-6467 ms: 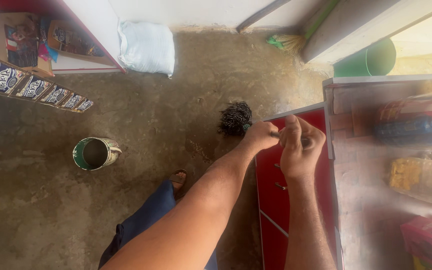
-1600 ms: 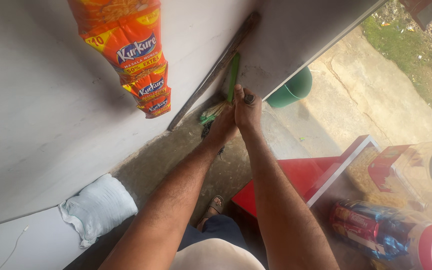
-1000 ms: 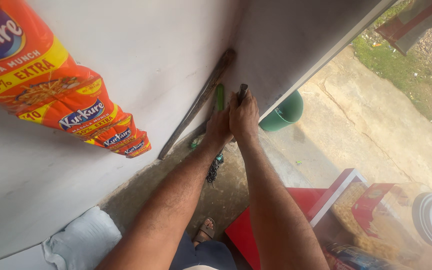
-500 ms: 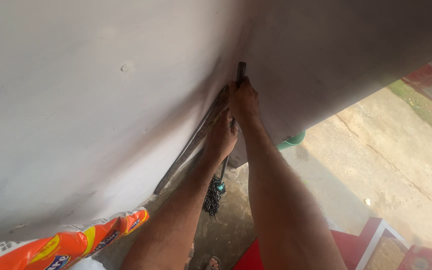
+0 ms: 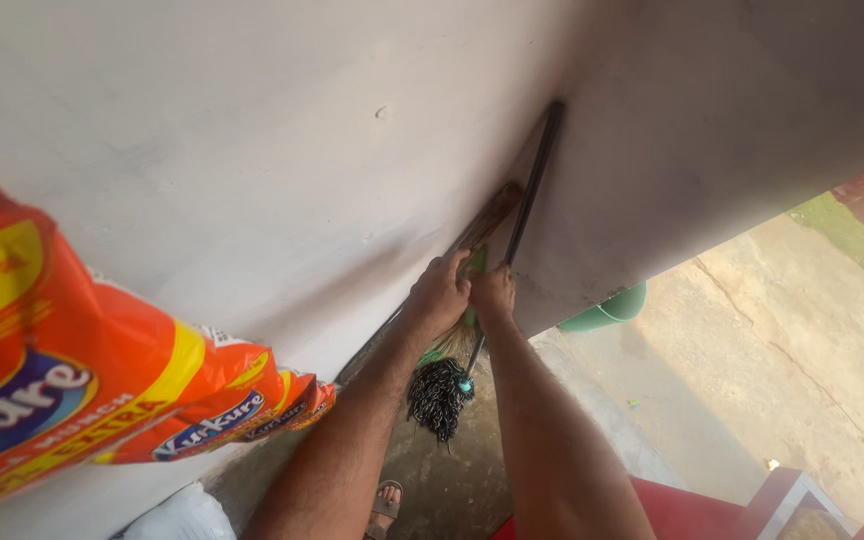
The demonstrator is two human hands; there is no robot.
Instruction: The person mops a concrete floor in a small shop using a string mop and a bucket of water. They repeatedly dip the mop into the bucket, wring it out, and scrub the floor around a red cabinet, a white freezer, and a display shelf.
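My left hand [image 5: 440, 295] and my right hand [image 5: 493, 296] are raised side by side against the corner of a pale wall. Both close on a long dark handle [image 5: 533, 180] that runs up along the corner; its black mop-like head [image 5: 437, 396] hangs below my hands with a small teal collar. A brown stick and a green-handled broom [image 5: 474, 262] lean in the same corner, right behind my left hand.
A strip of orange snack packets [image 5: 102, 380] hangs at the left, close to the camera. A green bucket [image 5: 607, 310] stands behind the wall edge. Red shelf edge [image 5: 692, 505] at lower right. My sandalled foot [image 5: 384, 500] stands on the concrete floor.
My hands have slid lower on the dark handle, whose top now reaches well above them. The view has tilted, bringing the hanging orange packets into the left.
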